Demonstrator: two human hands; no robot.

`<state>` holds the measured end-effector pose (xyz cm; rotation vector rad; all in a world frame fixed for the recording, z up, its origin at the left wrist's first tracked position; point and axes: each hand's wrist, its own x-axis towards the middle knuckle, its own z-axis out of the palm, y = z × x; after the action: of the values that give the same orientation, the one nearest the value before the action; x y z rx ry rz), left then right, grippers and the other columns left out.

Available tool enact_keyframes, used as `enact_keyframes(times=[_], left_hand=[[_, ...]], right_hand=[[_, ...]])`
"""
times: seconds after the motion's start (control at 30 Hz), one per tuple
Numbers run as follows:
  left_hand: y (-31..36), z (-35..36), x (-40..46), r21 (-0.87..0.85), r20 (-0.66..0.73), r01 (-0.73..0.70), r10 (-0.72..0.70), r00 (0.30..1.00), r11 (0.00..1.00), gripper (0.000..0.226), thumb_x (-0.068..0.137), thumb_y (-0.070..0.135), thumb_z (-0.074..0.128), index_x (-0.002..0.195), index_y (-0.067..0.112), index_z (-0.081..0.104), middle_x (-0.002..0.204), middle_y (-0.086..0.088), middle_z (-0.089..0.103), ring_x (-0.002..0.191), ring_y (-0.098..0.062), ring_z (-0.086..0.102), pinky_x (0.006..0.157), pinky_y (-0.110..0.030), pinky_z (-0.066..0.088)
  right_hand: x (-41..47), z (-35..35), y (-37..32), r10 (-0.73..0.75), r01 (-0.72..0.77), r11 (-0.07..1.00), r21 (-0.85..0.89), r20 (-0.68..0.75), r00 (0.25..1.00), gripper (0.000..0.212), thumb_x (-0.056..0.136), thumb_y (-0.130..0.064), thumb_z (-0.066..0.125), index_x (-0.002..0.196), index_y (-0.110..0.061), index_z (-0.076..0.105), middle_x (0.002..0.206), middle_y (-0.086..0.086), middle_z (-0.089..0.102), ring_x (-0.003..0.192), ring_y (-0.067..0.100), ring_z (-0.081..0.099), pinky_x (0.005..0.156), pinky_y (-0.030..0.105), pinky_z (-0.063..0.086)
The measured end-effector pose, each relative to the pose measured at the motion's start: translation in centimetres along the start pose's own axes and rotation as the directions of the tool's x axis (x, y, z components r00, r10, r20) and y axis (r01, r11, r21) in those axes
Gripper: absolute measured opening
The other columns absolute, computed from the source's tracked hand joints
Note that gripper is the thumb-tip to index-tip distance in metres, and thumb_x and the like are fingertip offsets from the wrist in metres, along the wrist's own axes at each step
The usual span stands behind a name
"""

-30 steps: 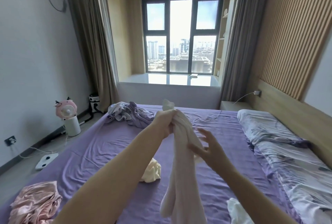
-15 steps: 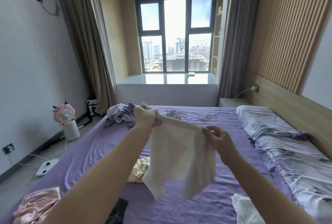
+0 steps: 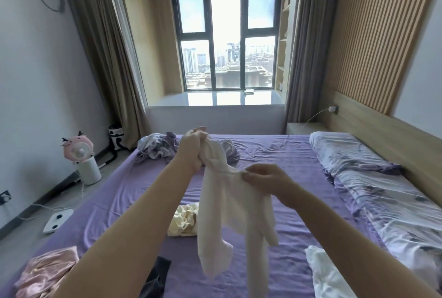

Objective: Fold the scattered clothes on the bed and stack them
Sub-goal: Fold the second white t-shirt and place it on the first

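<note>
A white garment (image 3: 229, 221) hangs bunched in the air above the purple bed (image 3: 294, 168). My left hand (image 3: 191, 151) grips its top end in a fist, raised over the bed's middle. Lower and to the right, my right hand (image 3: 265, 177) pinches an edge of the same garment. On the sheet lie a cream garment (image 3: 183, 220), a pink satin one (image 3: 45, 271) at the near left corner, a dark one (image 3: 156, 276) by my left forearm, a white one (image 3: 327, 276) at the near right, and a purple-grey heap (image 3: 157, 148) at the far side.
A pillow (image 3: 346, 151) and a floral quilt (image 3: 392, 206) run along the bed's right side under the wooden headboard. On the floor to the left stand a pink fan (image 3: 80, 154) and a white scale (image 3: 57, 221). A window bay lies beyond the bed.
The garment was stretched wide between both hands half a second ago; now it hangs bunched, with my right hand drawn in closer and lower than my left.
</note>
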<state>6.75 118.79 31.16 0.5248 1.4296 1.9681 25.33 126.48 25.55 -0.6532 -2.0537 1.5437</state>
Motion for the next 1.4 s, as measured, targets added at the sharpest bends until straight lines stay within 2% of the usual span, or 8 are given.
enact_keyframes(times=[0.17, 0.3, 0.4, 0.6, 0.87, 1.1, 1.2, 1.4], left_hand=[[2.7, 0.4, -0.9, 0.056, 0.116, -0.046, 0.039, 0.993, 0.997, 0.024, 0.087, 0.006, 0.058, 0.107, 0.018, 0.064, 0.07, 0.0, 0.065, 0.059, -0.013, 0.061, 0.059, -0.025, 0.052], [4.7, 0.8, -2.0, 0.196, 0.299, -0.194, 0.13, 0.945, 0.961, 0.033, 0.085, 0.007, 0.064, 0.116, 0.02, 0.065, 0.085, -0.002, 0.067, 0.071, -0.014, 0.063, 0.075, -0.03, 0.052], [5.8, 1.0, -2.5, 0.247, 0.355, -0.252, 0.154, 0.922, 0.936, 0.034, 0.085, 0.009, 0.065, 0.116, 0.024, 0.066, 0.099, -0.007, 0.065, 0.081, -0.018, 0.061, 0.078, -0.029, 0.051], [7.3, -0.7, -1.9, 0.376, 0.358, -0.319, 0.182, 0.916, 0.87, 0.034, 0.082, 0.013, 0.069, 0.111, 0.032, 0.068, 0.115, -0.004, 0.064, 0.079, -0.012, 0.065, 0.07, -0.024, 0.052], [6.8, -3.9, -1.5, 0.374, 0.366, -0.307, 0.164, 0.916, 0.875, 0.033, 0.081, 0.013, 0.07, 0.104, 0.036, 0.072, 0.121, -0.001, 0.058, 0.075, -0.004, 0.067, 0.063, -0.017, 0.052], [6.0, -4.3, -1.8, 0.418, 0.403, -0.338, 0.161, 0.901, 0.843, 0.041, 0.074, 0.016, 0.076, 0.108, 0.039, 0.07, 0.13, -0.001, 0.054, 0.086, -0.006, 0.066, 0.079, -0.025, 0.054], [5.6, -4.8, -2.0, 0.469, 0.406, -0.313, 0.113, 0.907, 0.826, 0.051, 0.068, 0.023, 0.076, 0.115, 0.039, 0.066, 0.135, -0.01, 0.052, 0.107, -0.018, 0.057, 0.102, -0.042, 0.044], [4.1, -6.8, -2.0, 0.565, 0.419, -0.347, 0.102, 0.902, 0.748, 0.053, 0.078, 0.015, 0.076, 0.124, 0.034, 0.059, 0.122, -0.002, 0.062, 0.107, -0.013, 0.06, 0.101, -0.032, 0.043]], right_hand=[[-0.2, -0.1, 0.9, -0.013, 0.016, 0.99, 0.138, -0.024, 1.0, 0.011, 0.087, -0.016, 0.064, 0.098, -0.018, 0.067, 0.097, 0.003, 0.068, 0.083, 0.01, 0.066, 0.07, 0.022, 0.054], [1.1, -1.1, 0.9, -0.13, 0.096, 0.972, -0.213, -0.155, 0.979, 0.068, 0.077, -0.018, 0.076, 0.135, -0.021, 0.042, 0.127, -0.001, 0.051, 0.118, 0.015, 0.048, 0.101, 0.031, 0.041], [1.6, -1.0, 0.3, -0.069, 0.064, 0.995, -0.078, -0.068, 0.995, 0.096, 0.074, -0.023, 0.079, 0.148, -0.023, 0.018, 0.129, -0.014, 0.041, 0.115, 0.004, 0.045, 0.095, 0.018, 0.037], [2.4, -0.8, -1.8, -0.076, 0.104, 0.977, 0.187, -0.149, 0.986, 0.01, 0.083, -0.005, 0.068, 0.087, -0.013, 0.064, 0.083, 0.005, 0.065, 0.07, 0.013, 0.056, 0.061, 0.014, 0.046], [3.0, -0.6, -2.1, -0.002, -0.005, 0.949, 0.314, 0.022, 1.0, 0.012, 0.081, -0.015, 0.062, 0.088, -0.02, 0.053, 0.076, 0.003, 0.048, 0.063, 0.012, 0.047, 0.064, 0.026, 0.037], [2.4, 1.5, -0.8, 0.035, -0.079, 0.994, 0.073, 0.467, 0.884, 0.04, 0.079, -0.039, 0.071, 0.107, -0.012, 0.068, 0.101, 0.003, 0.069, 0.091, 0.015, 0.064, 0.079, 0.025, 0.051], [2.6, 2.6, 0.0, -0.014, -0.077, 0.978, 0.196, 0.426, 0.905, 0.03, 0.079, -0.013, 0.072, 0.107, -0.005, 0.065, 0.096, 0.005, 0.069, 0.082, 0.016, 0.066, 0.073, 0.027, 0.055], [3.1, 3.6, -0.9, -0.063, -0.005, 0.944, 0.329, 0.195, 0.979, 0.029, 0.078, -0.003, 0.071, 0.105, -0.009, 0.063, 0.092, 0.011, 0.066, 0.081, 0.022, 0.063, 0.071, 0.035, 0.053]])
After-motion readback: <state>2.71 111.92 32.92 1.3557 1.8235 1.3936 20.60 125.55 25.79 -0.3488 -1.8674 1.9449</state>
